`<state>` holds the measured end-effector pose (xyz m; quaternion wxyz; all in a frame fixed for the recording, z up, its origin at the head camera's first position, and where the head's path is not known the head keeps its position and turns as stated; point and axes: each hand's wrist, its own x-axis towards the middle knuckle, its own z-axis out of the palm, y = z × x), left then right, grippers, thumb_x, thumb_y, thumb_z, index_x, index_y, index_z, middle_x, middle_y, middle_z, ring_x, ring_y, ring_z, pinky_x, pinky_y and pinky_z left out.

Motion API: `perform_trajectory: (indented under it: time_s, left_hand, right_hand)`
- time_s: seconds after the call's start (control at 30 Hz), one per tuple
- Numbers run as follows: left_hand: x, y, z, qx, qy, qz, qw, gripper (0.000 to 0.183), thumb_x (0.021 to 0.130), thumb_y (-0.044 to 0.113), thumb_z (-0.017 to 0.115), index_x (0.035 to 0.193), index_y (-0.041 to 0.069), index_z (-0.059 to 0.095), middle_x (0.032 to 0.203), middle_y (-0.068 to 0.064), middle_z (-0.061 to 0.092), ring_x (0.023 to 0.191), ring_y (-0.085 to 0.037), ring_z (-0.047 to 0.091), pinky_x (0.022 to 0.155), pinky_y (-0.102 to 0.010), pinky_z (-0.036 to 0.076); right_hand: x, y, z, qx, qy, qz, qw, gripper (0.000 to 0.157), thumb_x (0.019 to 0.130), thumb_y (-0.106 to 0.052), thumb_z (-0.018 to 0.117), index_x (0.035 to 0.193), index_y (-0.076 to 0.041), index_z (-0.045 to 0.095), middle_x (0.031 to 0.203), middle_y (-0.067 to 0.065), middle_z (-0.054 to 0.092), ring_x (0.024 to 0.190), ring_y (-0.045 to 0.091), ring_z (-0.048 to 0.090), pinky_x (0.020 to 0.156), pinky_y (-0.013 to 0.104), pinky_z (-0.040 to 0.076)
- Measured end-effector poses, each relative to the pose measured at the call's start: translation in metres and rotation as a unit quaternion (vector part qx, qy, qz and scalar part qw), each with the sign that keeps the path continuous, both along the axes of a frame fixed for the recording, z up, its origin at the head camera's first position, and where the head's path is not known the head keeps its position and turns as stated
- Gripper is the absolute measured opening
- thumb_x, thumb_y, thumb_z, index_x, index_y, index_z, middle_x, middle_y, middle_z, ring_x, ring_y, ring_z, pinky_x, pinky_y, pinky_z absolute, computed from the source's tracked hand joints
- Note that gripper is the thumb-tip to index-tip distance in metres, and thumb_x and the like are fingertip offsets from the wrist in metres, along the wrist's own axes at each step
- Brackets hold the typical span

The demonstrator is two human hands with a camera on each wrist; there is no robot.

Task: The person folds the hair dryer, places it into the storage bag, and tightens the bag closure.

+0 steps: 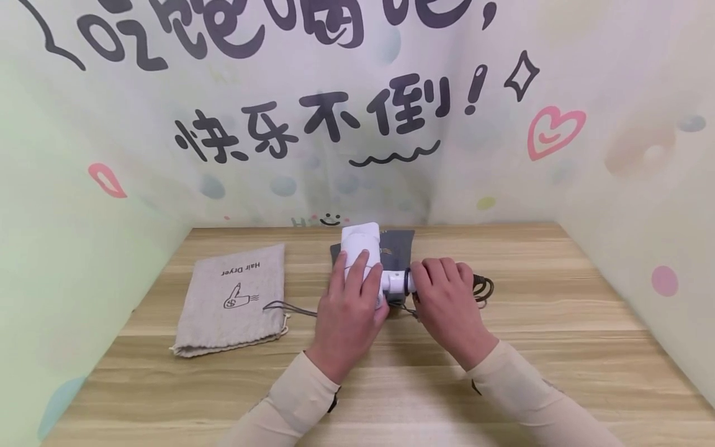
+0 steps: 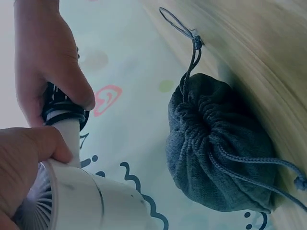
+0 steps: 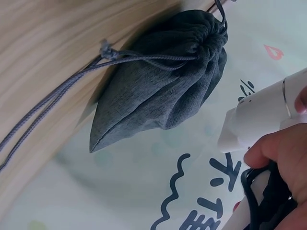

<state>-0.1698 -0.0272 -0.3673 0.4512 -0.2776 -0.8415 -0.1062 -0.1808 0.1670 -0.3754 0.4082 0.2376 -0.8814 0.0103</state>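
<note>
Head view: mid-frame, I see the left hand (image 1: 350, 310) grasping a white hair dryer (image 1: 360, 244); the right hand (image 1: 449, 304) clasps its handle (image 1: 396, 282); linen pouch (image 1: 231, 310) at left.

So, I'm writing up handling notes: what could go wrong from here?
The hair dryer is held above the table and might drop if the left hand or right hand slips. The looped cord by the right hand could come loose, perhaps catching the drawstring of the dark bag.
</note>
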Motion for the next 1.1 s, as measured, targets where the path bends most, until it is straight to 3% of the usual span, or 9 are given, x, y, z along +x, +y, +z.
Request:
perform_trajectory:
  time_s: [0.27, 0.6, 1.1]
  left_hand:
    - [-0.004, -0.011, -0.002, -0.023, 0.005, -0.054, 0.9983, 0.044, 0.076, 0.018, 0.077, 0.114, -0.001, 0.066, 0.125, -0.021, 0.062, 0.118, -0.045, 0.056, 0.102, -0.045, 0.045]
    - [-0.011, -0.017, -0.005, -0.021, 0.07, -0.098, 0.9925, 0.041, 0.071, 0.016, 0.076, 0.106, -0.003, 0.068, 0.116, -0.02, 0.067, 0.111, -0.042, 0.062, 0.105, -0.046, 0.043]
    - [-0.013, -0.021, -0.004, -0.023, 0.065, -0.126, 0.9897, 0.037, 0.074, 0.017, 0.073, 0.106, -0.001, 0.068, 0.117, -0.018, 0.066, 0.114, -0.04, 0.061, 0.106, -0.043, 0.042]
  right_hand:
    - [-0.001, 0.005, 0.0, 0.007, 0.014, 0.024, 1.0, 0.034, 0.074, -0.002, 0.073, 0.105, -0.003, 0.057, 0.096, 0.013, 0.058, 0.086, 0.033, 0.054, 0.074, 0.049, 0.041]
    - [-0.002, 0.007, 0.001, 0.009, 0.011, 0.056, 0.998, 0.031, 0.077, -0.002, 0.07, 0.105, -0.003, 0.056, 0.097, 0.011, 0.058, 0.089, 0.033, 0.055, 0.074, 0.048, 0.039]
    - [-0.004, 0.011, 0.001, 0.016, 0.0, 0.085, 0.996, 0.041, 0.071, -0.001, 0.078, 0.105, -0.005, 0.057, 0.098, 0.011, 0.057, 0.09, 0.032, 0.055, 0.074, 0.047, 0.04]
